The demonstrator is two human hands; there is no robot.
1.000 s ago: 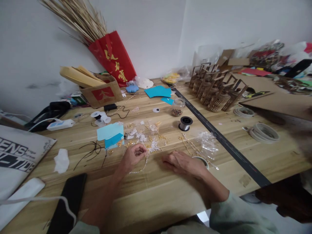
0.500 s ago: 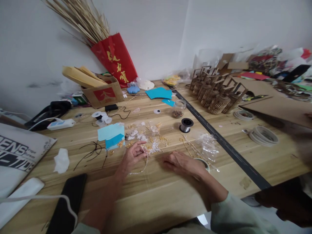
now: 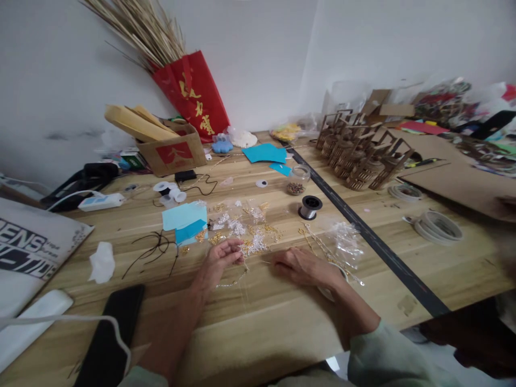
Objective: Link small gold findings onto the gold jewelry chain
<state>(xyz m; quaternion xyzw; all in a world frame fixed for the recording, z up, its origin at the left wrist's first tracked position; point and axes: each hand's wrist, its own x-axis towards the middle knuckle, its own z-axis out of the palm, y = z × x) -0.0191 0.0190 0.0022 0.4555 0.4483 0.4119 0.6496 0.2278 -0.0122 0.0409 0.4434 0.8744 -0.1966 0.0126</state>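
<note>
- Table [image 3: 229, 338]: wood top, near edge runs diag. below the forearms; room to move betw. the 2 arms and toward that edge.
- Black strip [image 3: 371, 236]: crosses table diag., well to R of R hand.
- Phone [image 3: 105, 349]: dark, lower L, outside L forearm.
- R hand [image 3: 300, 267]: fingers curled narrow on a thin thread [image 3: 264, 262] that points twd L hand; gap betw. the 2 hands.
- L hand [image 3: 221, 258]: thumb + fingertips pinched on beaded strand's upper end.
- Spool [image 3: 310, 207]: upright, beyond R hand.
- Beaded strand [image 3: 234, 283]: hangs/curves below L fingertips, lower end near L wrist.
- Silver beads [image 3: 256, 242]: loose pile, just past L fingertips.
</note>
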